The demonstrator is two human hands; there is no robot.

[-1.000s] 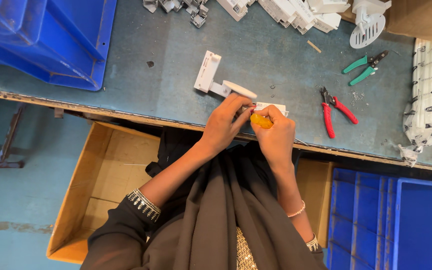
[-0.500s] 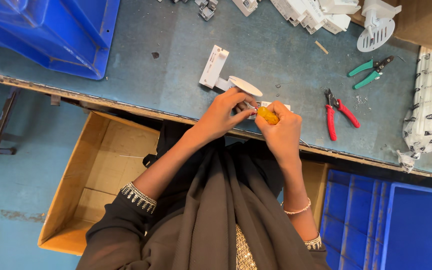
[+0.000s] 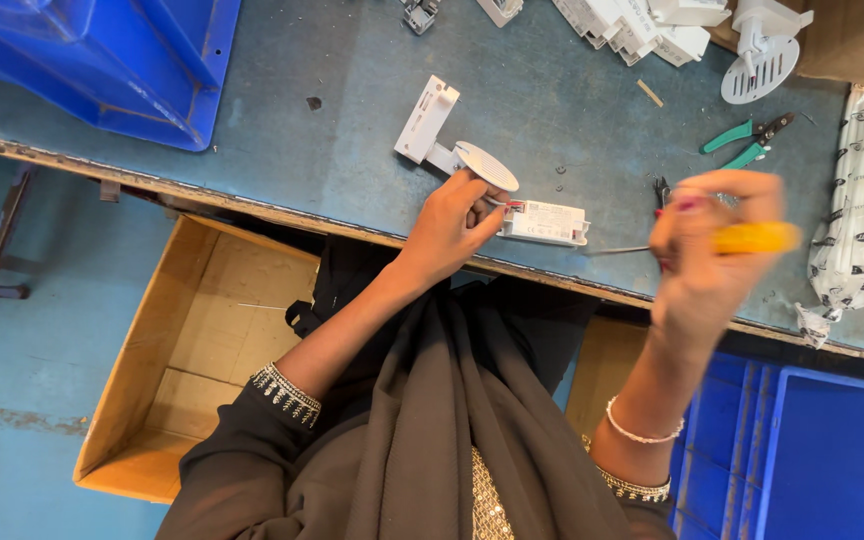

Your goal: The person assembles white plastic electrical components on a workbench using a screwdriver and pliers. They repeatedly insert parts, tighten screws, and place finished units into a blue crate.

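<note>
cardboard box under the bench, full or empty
Empty, as far as it shows: the open cardboard box shows bare brown floor and walls; its right part is hidden behind the person's left arm.

White rectangular driver box point(image 3: 546, 221) flat at bench edge, yellow-handled screwdriver point(image 3: 742, 238), blurred.

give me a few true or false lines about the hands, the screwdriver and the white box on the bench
1. The right hand holds a yellow-handled screwdriver. True.
2. The left hand rests on the green pliers. False: it touches the wires at the white driver box; the pliers lie apart.
3. The screwdriver tip is in the white driver box. False: it is lifted clear to the right.
4. An open cardboard box sits below the bench edge. True.
</note>
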